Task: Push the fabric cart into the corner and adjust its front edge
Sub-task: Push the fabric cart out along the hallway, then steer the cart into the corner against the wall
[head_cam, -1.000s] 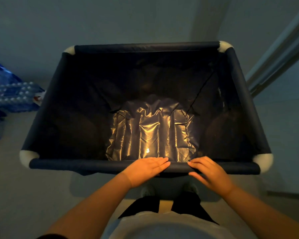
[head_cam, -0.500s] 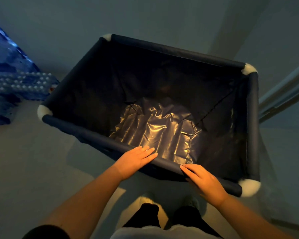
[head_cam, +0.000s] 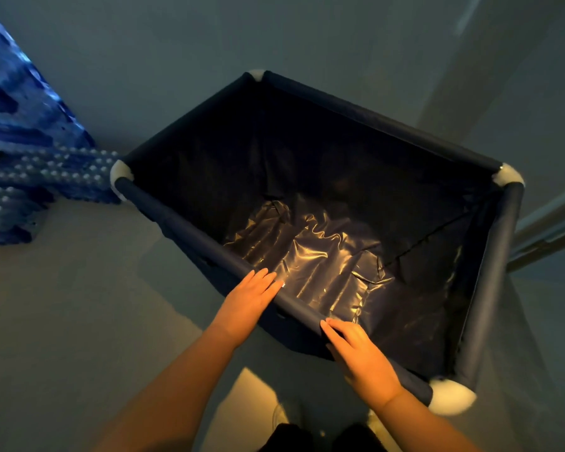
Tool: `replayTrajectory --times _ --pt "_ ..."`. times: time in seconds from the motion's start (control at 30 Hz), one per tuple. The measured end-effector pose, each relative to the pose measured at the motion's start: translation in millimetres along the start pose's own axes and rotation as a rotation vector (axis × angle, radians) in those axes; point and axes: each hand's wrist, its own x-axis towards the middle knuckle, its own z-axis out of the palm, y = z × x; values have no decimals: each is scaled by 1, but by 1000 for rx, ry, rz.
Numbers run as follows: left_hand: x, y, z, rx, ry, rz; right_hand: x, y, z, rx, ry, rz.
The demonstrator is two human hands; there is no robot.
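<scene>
Now, at your nine o'clock the packs of water bottles [head_cam: 43, 177] sit on the floor [head_cam: 79, 321] just beside the cart's [head_cam: 483, 288] white left corner cap [head_cam: 119, 176]; whether they touch is hard to tell in this dim light. At two o'clock a pale wall corner [head_cam: 490, 76] rises behind the far rail [head_cam: 382, 120], and at three o'clock a door frame [head_cam: 552, 223] runs close beside the right rail [head_cam: 493, 278]. The cart itself stands skewed, its far corner pointing toward twelve o'clock, with shiny lining [head_cam: 317, 259] crumpled at the bottom.

Your left hand [head_cam: 248, 301] lies flat on the front rail [head_cam: 190, 230], fingers pressed together and reaching over it. Your right hand [head_cam: 362, 357] rests on the same rail nearer the right corner cap [head_cam: 450, 396], fingers together and curled over the edge. Both forearms stretch forward.

Open floor lies at your seven and eight o'clock, beside the front rail. Your shoes [head_cam: 287, 415] stand just behind it.
</scene>
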Motion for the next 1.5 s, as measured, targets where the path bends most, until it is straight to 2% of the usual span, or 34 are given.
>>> replayTrajectory --times 0.13,0.47,0.63,0.8,0.97,1.13,1.3,1.5 --pt "11 -31 -1 -52 22 -60 36 -15 8 26 43 22" --pt "39 -113 -13 -7 -31 -138 122 -47 23 48 115 75" --pt "58 -167 -21 5 -18 -97 174 -67 34 38 166 132" --pt "77 -232 -25 19 37 28 232 -82 49 7 254 134" --pt "90 -280 -29 48 86 55 278 -88 59 -88 286 110" --pt "90 -302 -32 54 203 106 298 -93 62 -109 294 73" --pt "80 -301 -22 39 188 90 293 -92 51 -139 266 11" --pt "70 -277 -12 64 234 183 268 -64 33 -185 217 -108"
